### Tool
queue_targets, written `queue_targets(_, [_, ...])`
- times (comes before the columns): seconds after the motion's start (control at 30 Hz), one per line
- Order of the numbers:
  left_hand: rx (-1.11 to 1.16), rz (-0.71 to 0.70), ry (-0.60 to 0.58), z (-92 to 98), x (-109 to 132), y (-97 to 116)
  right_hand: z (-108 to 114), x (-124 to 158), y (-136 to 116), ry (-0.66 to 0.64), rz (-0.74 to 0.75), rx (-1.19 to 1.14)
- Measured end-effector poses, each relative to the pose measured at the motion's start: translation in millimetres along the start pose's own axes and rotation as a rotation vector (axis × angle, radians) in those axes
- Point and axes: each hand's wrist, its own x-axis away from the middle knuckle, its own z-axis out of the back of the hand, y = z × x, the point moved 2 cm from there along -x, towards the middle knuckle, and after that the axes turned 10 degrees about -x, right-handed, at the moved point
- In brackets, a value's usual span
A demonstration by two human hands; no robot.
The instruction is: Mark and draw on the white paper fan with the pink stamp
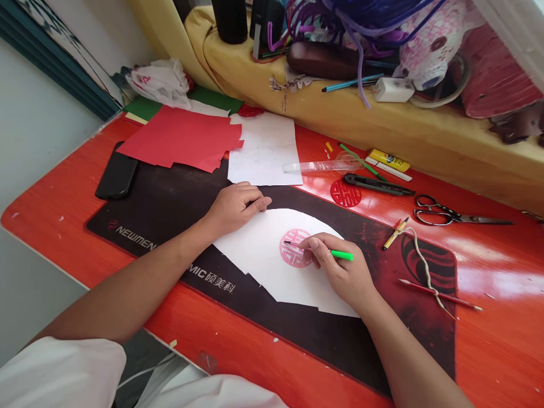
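Upon the black desk mat lies an irregularly cut white sheet, bearing a round pink pattern right of its middle. Over the sheet's right part, the right hand is closed in a fingertip pinch on a slim green-ended pen, whose dark tip points at the pattern; whether it touches the paper I cannot tell. At the sheet's upper left edge rests the left hand, palm down and half open, fingers loosely bent, thumb pointing toward the right. Beyond the sheet's far right edge lie a red cut-paper medallion and a black utility knife; farther right of it, scissors.
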Motion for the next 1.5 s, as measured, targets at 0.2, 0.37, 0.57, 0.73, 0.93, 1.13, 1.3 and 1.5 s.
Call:
queue_targets(0.2, [0.007,-0.006,0.003,0.3,-0.2,0.3,0.3,0.2,0.6,0.008,0.009,0.004])
queue_targets(0.37, [0.002,-0.003,0.002,-0.3,0.0,-0.2,-0.2,-0.1,0.8,-0.010,0.003,-0.004])
queue_targets(0.57, [-0.006,-0.004,-0.002,-0.4,0.0,-0.3,0.5,0.1,1.8,-0.002,0.009,0.005])
queue_targets(0.73, [-0.009,-0.006,0.002,-0.6,-0.2,-0.2,-0.2,0.5,1.3,-0.017,0.010,0.002])
queue_targets(0.93, [-0.008,-0.011,0.008,-0.5,-0.1,0.2,0.1,0.1,-0.1,-0.013,0.010,0.003])
queue_targets(1.13, [-0.012,-0.010,0.001,-0.5,-0.4,0.1,-0.2,0.6,1.6,-0.035,0.004,-0.002])
queue_targets(1.3, [-0.011,-0.007,-0.001,-0.6,-0.3,0.0,0.0,0.4,0.8,-0.031,0.005,0.000])
queue_targets(1.5, [-0.011,-0.003,-0.007,-0.1,-0.4,0.3,0.4,0.8,1.8,-0.051,-0.014,0.002])
